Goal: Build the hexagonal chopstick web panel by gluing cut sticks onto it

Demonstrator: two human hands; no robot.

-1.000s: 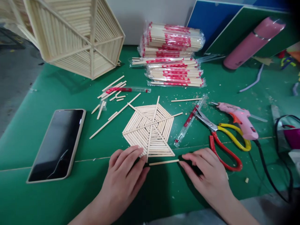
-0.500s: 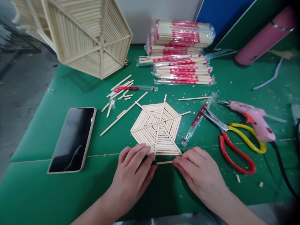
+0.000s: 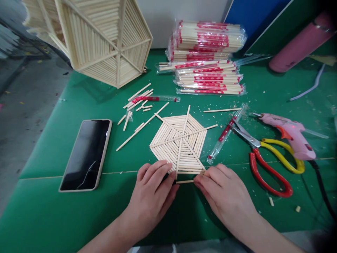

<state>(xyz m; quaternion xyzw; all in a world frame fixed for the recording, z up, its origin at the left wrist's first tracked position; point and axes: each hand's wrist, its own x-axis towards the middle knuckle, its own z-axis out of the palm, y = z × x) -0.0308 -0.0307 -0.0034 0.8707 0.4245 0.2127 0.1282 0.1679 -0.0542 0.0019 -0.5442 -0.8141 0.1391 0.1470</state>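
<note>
A six-sided panel of wooden chopstick pieces lies flat on the green table, with three longer sticks crossing over it. Just below its near edge is a short wooden stick. My left hand is closed at the stick's left end, its fingertips resting on the panel's lower-left corner. At the right end, my right hand pinches the stick between thumb and fingers, close to the panel's lower-right corner. Both ends of the stick are hidden by my fingers.
Scissors and a pink glue gun lie right, a phone left. Loose stick pieces are scattered beyond the panel. Wrapped chopstick packs, a pink bottle and a larger stick-built piece stand behind.
The view has shifted slightly, so the table things appear a little further right. Both hands keep nearly the same pose around the short stick.
</note>
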